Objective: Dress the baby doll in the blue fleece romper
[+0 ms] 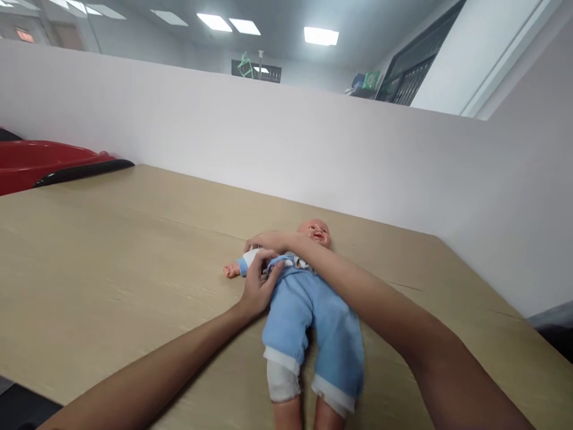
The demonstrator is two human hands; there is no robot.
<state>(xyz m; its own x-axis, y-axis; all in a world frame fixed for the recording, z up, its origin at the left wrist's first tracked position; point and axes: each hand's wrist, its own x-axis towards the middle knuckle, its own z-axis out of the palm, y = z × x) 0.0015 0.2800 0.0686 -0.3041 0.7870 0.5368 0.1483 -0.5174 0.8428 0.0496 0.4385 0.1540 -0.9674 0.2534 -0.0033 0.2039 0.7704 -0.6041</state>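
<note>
A baby doll (313,322) in a light blue romper lies on its back on the wooden table (111,269), head (316,232) toward the white wall. My left hand (259,283) rests on the doll's chest and shoulder, fingers curled round the blue cloth near its white sleeve. My right hand (266,240) reaches across the doll's chest from the right, fingers closed on the doll's outstretched arm at the white sleeve (249,258). The doll's small hand (231,271) sticks out to the left.
A white partition wall (313,155) runs along the table's far edge and right side. A red and black plastic object (49,164) lies at the far left. The table's right edge falls off near a dark area (555,334).
</note>
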